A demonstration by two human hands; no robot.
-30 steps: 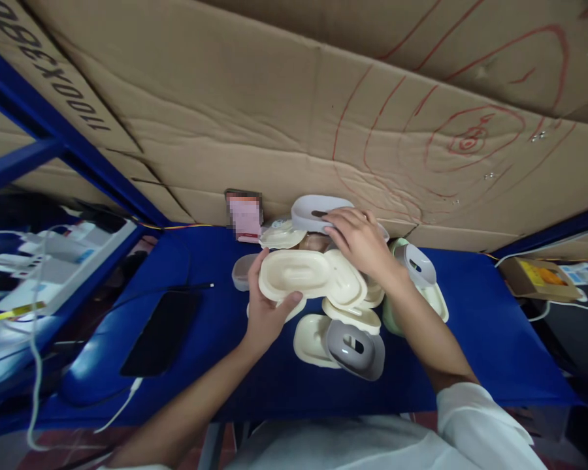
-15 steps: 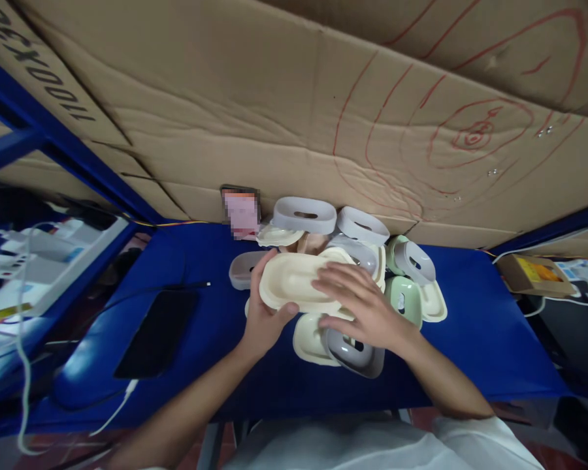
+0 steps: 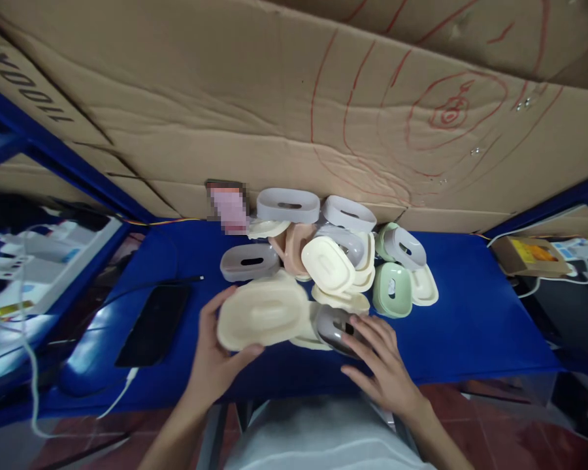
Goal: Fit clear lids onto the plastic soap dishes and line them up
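My left hand (image 3: 220,352) grips a cream oval soap dish (image 3: 262,313), thumb at its near edge and fingers behind its left end. My right hand (image 3: 379,365) has its fingers spread at the right side of a dark grey soap dish (image 3: 330,326) with a slot in its bottom; the fingertips overlap it, and whether they touch is unclear. Beneath that grey dish a cream piece (image 3: 310,336) partly shows. Farther back lie a cream lid-like piece (image 3: 327,264), a pinkish-brown dish (image 3: 298,251) and a light grey slotted dish (image 3: 249,261).
Light grey dishes (image 3: 288,205) lean near the cardboard wall (image 3: 200,98). Green dishes (image 3: 392,290) sit at the right of the pile. A black phone (image 3: 154,326) with a white cable lies left on the blue table (image 3: 480,313). A small cardboard box (image 3: 526,258) stands far right.
My left hand has brought the cream dish nearer and to the left. My right hand has left that dish and come down to the dark grey one. The view has shifted slightly.
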